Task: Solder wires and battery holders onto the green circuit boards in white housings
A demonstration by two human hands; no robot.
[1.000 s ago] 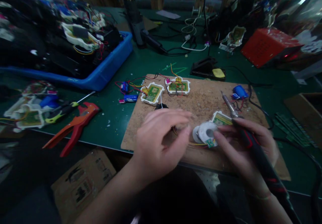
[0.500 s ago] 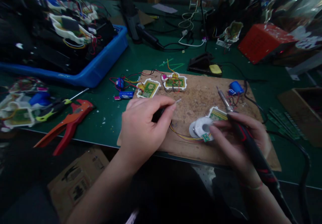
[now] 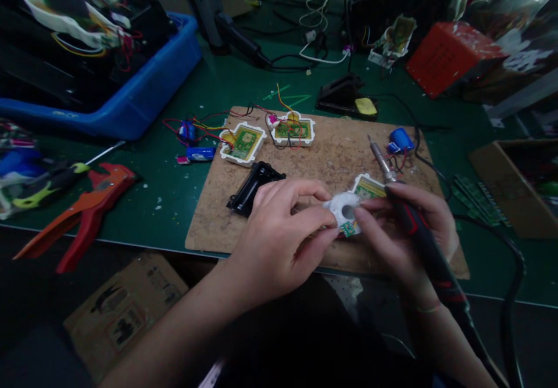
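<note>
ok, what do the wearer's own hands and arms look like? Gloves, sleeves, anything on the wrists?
Left hand and right hand both ungloved, five-fingered. No sleeve shows on either forearm as far as the frame reaches. A thin, light yellowish band circles the right wrist; none visible on the left. I can't make out any markings.

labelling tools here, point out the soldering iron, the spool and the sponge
Soldering iron (image 3: 425,246): head view, on the handle.
Spool (image 3: 339,205): head view, on the white flange.
Sponge (image 3: 365,107): head view, on its yellow top.
</note>
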